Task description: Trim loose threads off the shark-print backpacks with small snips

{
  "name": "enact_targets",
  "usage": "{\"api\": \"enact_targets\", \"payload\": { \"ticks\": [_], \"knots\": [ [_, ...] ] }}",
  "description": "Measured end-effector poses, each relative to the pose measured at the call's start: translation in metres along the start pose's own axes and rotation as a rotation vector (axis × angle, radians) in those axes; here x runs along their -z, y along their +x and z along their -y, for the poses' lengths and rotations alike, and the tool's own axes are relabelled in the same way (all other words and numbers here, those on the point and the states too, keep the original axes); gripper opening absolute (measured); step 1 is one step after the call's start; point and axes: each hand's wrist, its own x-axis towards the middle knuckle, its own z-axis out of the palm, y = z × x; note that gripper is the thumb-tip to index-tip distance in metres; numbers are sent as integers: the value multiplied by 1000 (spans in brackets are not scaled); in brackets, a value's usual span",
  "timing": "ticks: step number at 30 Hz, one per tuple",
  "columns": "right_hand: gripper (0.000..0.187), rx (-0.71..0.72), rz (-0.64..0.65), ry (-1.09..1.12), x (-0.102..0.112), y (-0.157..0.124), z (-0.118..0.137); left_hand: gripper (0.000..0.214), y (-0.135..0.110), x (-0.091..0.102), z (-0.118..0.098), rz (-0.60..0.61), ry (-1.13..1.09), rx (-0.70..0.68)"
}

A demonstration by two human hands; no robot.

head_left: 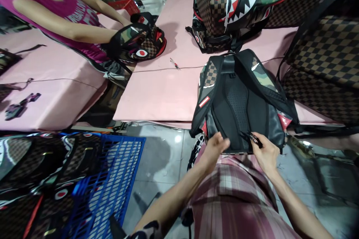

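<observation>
Backpack (238, 108) lies with its back side up, at the front edge of the pink table (159, 101), right in front of the person. Its low end sticks out past the edge, over the plaid clothes (238, 209), maybe so that both hands can get to it without a long reach. The straps (204, 102) go down the two sides, so the soft back pad between them is easy to see. Both hands are at the low end, with a bit of the bag between them. The left hand (215, 150) is by the left low corner, fingers curled and thumb sticking out; I cannot tell if it pinches the cloth. The right hand (266, 153) pinches a small dark tool (255, 140) that looks like snips. Its tip points in over the pad, perhaps to work on a small spot. Farther up the table lies a pen (174, 63), well apart from the hands. More bags (224, 7) are piled behind the backpack, and a big checked bag (328, 52) sits to the right. Across on the left, a co-worker (84, 18) has an arm at another bag (143, 44); that hand is hidden. A blue crate (139, 164) on the near left holds packed bags (50, 157), likely to keep them together.
</observation>
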Motion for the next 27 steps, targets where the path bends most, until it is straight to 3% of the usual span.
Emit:
{"api": "enact_targets", "payload": {
  "ticks": [2,4,9,14,18,23,27],
  "knots": [
    [26,-48,10,0,-1,-3,-6,34,-4,4,13,48,55,49],
    [29,-39,91,21,-2,-9,-13,34,9,10,14,-25,112,28],
    [32,-26,277,92,-4,-25,-20,18,55,45,-14,-145,224,-74],
    [34,-85,323,43,-8,-28,-19,39,73,81,-40,-258,385,-372],
    [35,-113,315,24,-10,-26,-19,34,82,81,-44,-156,555,-436],
    [35,-130,317,-1,-9,-26,-19,26,88,69,-41,-160,1008,-567],
    [36,-88,303,-27,4,-6,6,17,97,71,-40,-127,1085,-554]
  ]
}}
